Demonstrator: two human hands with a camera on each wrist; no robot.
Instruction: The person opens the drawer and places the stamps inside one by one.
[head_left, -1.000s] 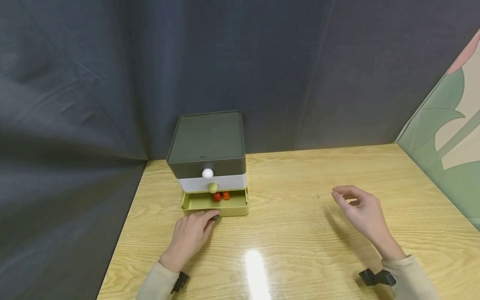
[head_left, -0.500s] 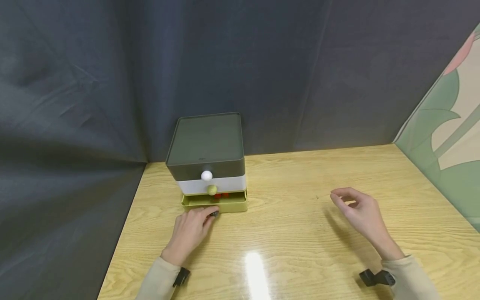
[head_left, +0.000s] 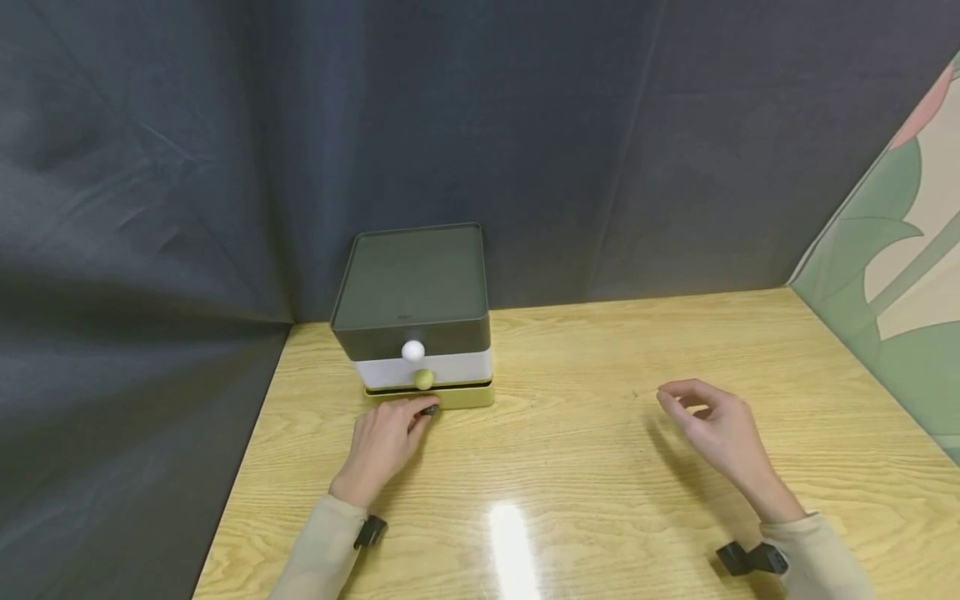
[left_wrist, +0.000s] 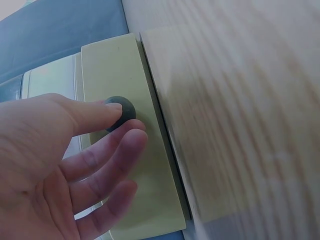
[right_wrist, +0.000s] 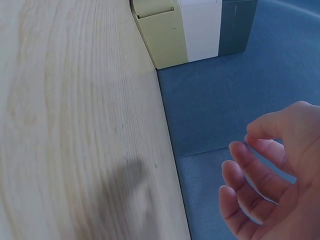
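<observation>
A small three-tier drawer unit (head_left: pixel 411 279) stands at the back left of the table, dark grey on top, white in the middle, yellow-green below. My left hand (head_left: pixel 382 442) pinches the dark round knob (left_wrist: pixel 125 111) of the bottom drawer (head_left: pixel 468 397) between thumb and fingers. That drawer stands out by a narrow gap, and its inside is hidden from the head view. A white knob (head_left: pixel 412 350) and a green knob (head_left: pixel 424 379) sit on the two upper drawers. Above the table on the right, my right hand (head_left: pixel 716 425) hangs with loosely curled fingers and holds nothing.
The wooden table (head_left: pixel 585 450) runs back to a dark cloth curtain (head_left: pixel 540 150), which also covers the left side. A panel with a leaf pattern (head_left: pixel 900 250) borders the right edge. Each wrist wears a black camera.
My left hand has moved forward, sliding the bottom drawer inward until it is nearly closed. The red and orange small things inside have gone out of sight. My right hand has barely moved.
</observation>
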